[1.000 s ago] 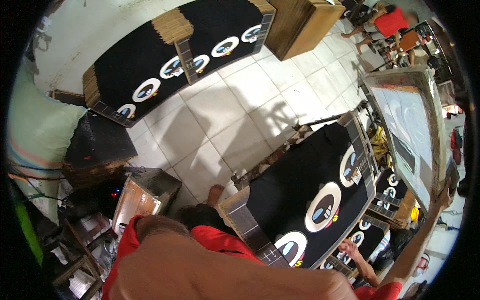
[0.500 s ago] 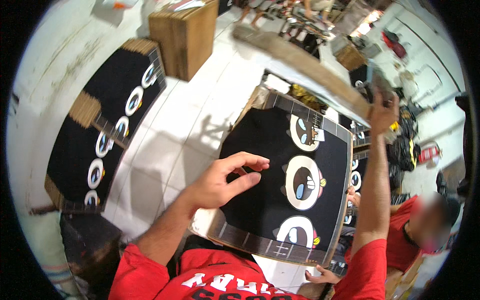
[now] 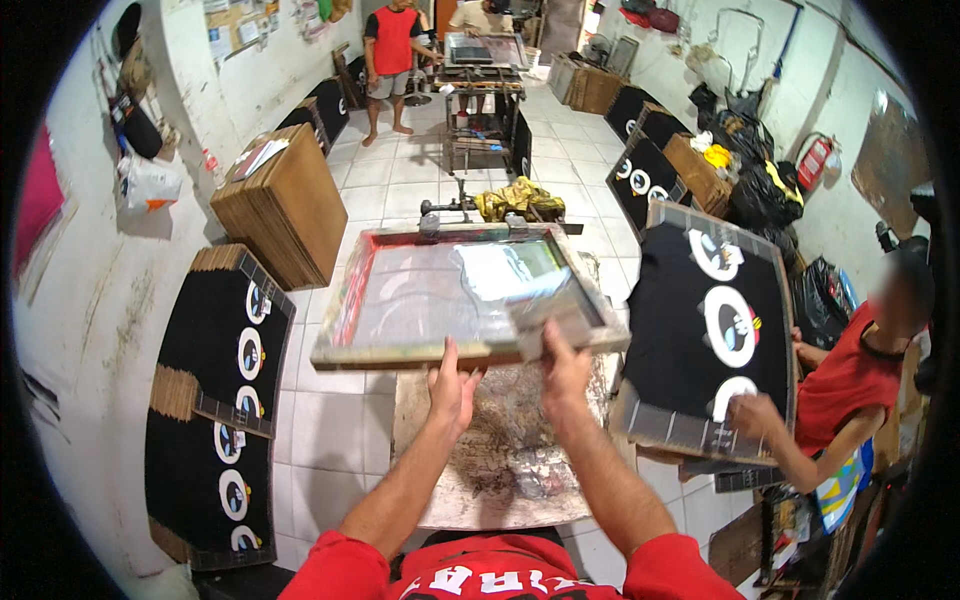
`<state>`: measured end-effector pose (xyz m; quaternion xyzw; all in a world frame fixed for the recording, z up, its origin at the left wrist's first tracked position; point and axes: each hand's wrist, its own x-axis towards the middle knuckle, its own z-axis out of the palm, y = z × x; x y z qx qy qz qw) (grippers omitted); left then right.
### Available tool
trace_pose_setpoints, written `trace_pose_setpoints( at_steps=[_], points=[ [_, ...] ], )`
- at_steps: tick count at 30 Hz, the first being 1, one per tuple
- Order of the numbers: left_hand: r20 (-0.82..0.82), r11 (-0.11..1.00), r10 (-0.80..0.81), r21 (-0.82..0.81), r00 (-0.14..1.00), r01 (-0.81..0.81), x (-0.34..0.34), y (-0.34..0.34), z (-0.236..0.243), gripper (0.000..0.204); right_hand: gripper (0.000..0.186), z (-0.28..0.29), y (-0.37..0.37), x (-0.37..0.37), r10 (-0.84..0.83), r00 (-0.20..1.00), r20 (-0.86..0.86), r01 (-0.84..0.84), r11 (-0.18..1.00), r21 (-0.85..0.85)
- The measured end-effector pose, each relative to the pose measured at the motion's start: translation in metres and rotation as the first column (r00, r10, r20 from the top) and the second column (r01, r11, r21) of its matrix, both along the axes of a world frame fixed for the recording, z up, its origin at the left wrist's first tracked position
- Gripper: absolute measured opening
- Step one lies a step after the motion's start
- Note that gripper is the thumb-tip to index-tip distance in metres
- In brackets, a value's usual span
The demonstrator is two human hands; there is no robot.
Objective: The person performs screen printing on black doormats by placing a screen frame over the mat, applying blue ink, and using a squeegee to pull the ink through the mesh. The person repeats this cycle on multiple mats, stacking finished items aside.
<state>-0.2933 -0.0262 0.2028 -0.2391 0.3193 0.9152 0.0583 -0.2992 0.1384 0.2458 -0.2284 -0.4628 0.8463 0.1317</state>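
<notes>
A screen-printing frame (image 3: 400, 300) with pale mesh and stained edges is held level over a stained, whitish worktable (image 3: 440, 490). My left hand (image 3: 450, 390) grips its near edge from below, index finger raised against the wood. My right hand (image 3: 562, 365) is closed at the near right part of the frame on a flat squeegee (image 3: 550, 320). To the right, a co-worker's hand (image 3: 755, 420) touches a tilted board (image 3: 675, 300) carrying black fabric printed with cartoon eye designs.
A co-worker (image 3: 850, 370) stands close at right. Stacked boards (image 3: 280, 210) and printed boards (image 3: 180, 450) line the left; black bags (image 3: 760, 190) and an extinguisher (image 3: 815, 160) are along the right. Two people (image 3: 390, 45) are by another printing station (image 3: 480, 75) at the back.
The screen frame has come down from the raised right side to level in front of me. My left hand has moved onto it. The printed board has shifted right, beside the co-worker.
</notes>
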Motion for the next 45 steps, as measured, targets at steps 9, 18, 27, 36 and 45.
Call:
trace_pose_setpoints(
  at_steps=[9,18,27,36,45],
  points=[
    [0.212,0.923,-0.010,-0.374,0.977,0.091,0.050,0.024,-0.166,0.062,0.036,-0.185,-0.017,0.072,0.011,0.846,0.533,-0.018,1.000,0.008],
    [0.093,0.901,0.154,-0.421,0.984,-0.102,0.051,0.048,-0.192,0.073,0.048,-0.209,0.196,0.089,0.074,0.901,0.428,-0.374,0.634,0.677],
    [0.125,0.914,0.149,-0.395,0.981,-0.088,0.044,0.048,-0.190,0.082,0.053,-0.266,0.350,-0.013,0.494,0.615,0.615,-0.588,0.807,-0.059],
    [0.085,0.930,0.108,-0.362,0.991,-0.070,0.044,0.043,-0.208,0.086,0.046,-0.269,0.338,-0.016,0.463,0.678,0.571,-0.514,0.854,-0.083],
    [0.026,0.914,0.128,-0.391,0.991,-0.107,0.041,0.041,-0.241,0.084,0.056,-0.300,0.333,-0.013,0.451,0.716,0.533,-0.507,0.861,-0.047]
  ],
)
